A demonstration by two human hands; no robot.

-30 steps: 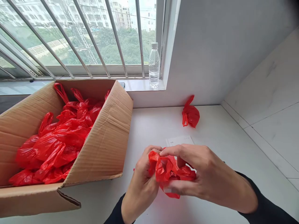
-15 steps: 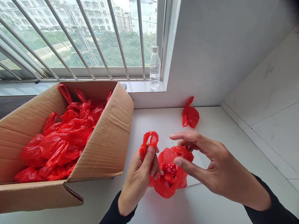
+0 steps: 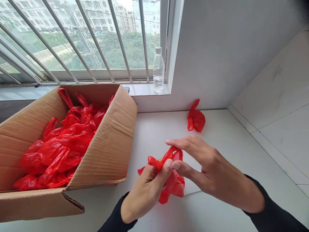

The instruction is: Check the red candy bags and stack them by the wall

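Observation:
A red plastic bag hangs between my hands low over the white tabletop, bunched at its top. My left hand is closed around that gathered top, with red plastic sticking out beyond the thumb and fingers. A handle loop rises from the grip toward my right hand. The right thumb and forefinger lie on either side of this loop, the thumb tip beside my left thumb; the other right fingers are hidden behind the plastic. Farther back, a small knotted red bag rests on the table near the wall.
At the left, an open cardboard box contains several knotted red bags. A clear water bottle stands on the windowsill by the barred window. A white sheet lies under the hands, on the white tabletop.
My left hand has turned and shifted slightly right, gathering the bag's top. The bag mouth, open before with red wrapped pieces showing, is now bunched. My right hand has moved left to the handle loop.

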